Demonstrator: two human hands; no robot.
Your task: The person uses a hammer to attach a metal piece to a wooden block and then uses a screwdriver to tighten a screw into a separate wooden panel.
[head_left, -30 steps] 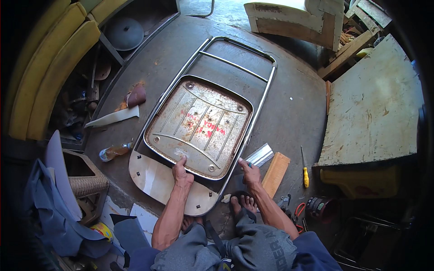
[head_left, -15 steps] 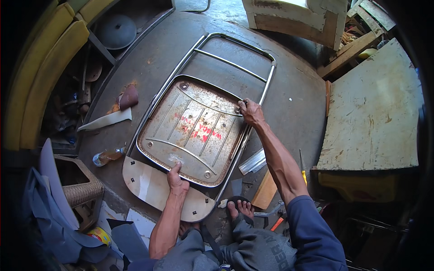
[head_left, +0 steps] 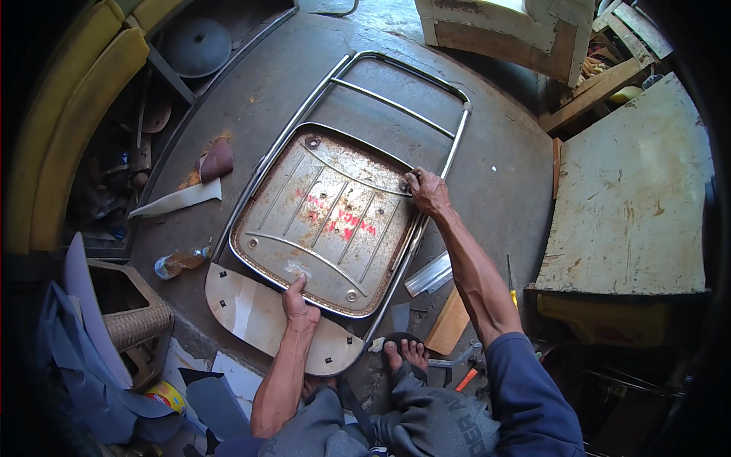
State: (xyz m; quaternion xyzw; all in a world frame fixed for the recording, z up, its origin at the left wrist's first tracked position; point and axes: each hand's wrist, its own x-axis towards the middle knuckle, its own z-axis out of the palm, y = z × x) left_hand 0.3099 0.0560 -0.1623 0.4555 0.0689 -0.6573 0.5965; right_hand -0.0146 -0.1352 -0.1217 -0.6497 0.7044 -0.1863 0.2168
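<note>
A folding chair's chrome tube frame (head_left: 394,107) lies on the floor in front of me. Its rusty metal seat pan (head_left: 304,206), with pressed ribs and red marks, sits within the frame. My left hand (head_left: 300,305) is closed on the pan's near edge, thumb on top and fingers hidden underneath. At the pan's far right corner, my right hand (head_left: 430,192) is closed over the rim beside a round corner fitting; its fingertips are partly hidden. A pale wooden panel (head_left: 251,308) with small black clips lies at the near end of the frame, under my left wrist.
To the left lie rolled sandpaper (head_left: 218,158), a white strip (head_left: 179,199) and a plastic bottle (head_left: 181,263). A wooden block (head_left: 448,324), a screwdriver (head_left: 512,297) and an orange-handled tool (head_left: 465,379) are near my right arm. A worn board (head_left: 624,198) stands at right, a woven stool (head_left: 137,327) at left.
The view has shifted slightly. Both hands keep their places on the seat pan's edge, the right one having moved only a little at the corner.
</note>
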